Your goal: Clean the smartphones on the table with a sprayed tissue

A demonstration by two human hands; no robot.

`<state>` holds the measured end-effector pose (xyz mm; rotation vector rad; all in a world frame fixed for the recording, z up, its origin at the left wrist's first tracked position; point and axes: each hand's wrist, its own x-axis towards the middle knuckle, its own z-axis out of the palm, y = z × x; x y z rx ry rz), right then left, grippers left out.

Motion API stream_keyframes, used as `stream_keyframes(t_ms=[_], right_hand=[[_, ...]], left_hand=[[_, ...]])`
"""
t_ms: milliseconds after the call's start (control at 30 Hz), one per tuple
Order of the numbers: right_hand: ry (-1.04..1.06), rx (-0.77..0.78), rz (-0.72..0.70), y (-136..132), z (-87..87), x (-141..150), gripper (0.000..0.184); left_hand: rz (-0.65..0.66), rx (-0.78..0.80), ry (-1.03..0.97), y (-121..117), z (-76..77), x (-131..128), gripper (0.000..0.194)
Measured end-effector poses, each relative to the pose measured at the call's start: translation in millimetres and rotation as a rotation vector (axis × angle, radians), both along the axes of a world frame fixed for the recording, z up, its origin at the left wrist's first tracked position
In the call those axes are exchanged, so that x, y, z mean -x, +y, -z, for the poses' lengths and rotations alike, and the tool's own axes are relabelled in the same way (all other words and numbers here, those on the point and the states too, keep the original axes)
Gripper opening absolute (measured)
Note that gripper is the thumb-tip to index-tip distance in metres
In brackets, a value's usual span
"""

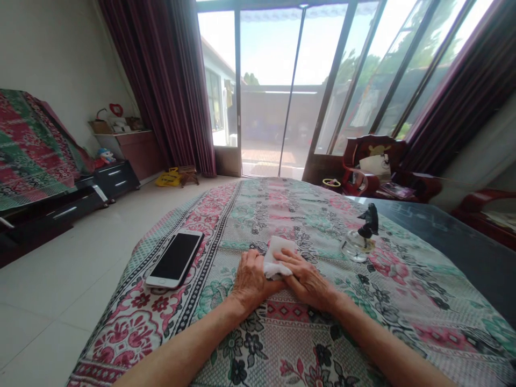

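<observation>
At the middle of the cloth-covered table, my left hand is closed around the left side of a small white flat object, whose kind I cannot make out. A crumpled white tissue lies against its near end. From the right, my right hand reaches over with its fingers bent, pressing the tissue onto the object. The fingers of both hands hide part of the object and its underside. To the left, a white smartphone with a dark screen lies face up. Right of my hands stands a clear spray bottle with a black trigger head.
A patterned tablecloth covers the table. At the right is a dark tabletop, with a carved wooden chair holding a bag behind it. Dark drawers stand at the left, and a yellow bag lies on the floor.
</observation>
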<state>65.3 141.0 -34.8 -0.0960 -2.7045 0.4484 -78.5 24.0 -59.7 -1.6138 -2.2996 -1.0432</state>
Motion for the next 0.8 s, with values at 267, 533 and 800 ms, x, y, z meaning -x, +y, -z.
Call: stream_keyframes(t_ms=[267, 533, 800], right_hand=[[-0.048, 0.016, 0.161, 20, 9.4, 23, 0.040], [-0.048, -0.006, 0.249, 27, 9.0, 42, 0.044], [-0.147, 0.105, 0.205, -40, -1.3, 4, 0.044]], left_hand=[[0.009, -0.003, -0.044, 1, -1.4, 1, 0.053], [0.019, 0.056, -0.052, 0, -6.3, 1, 0.053], [-0.006, 0.046, 0.023, 1, -0.8, 3, 0.028]])
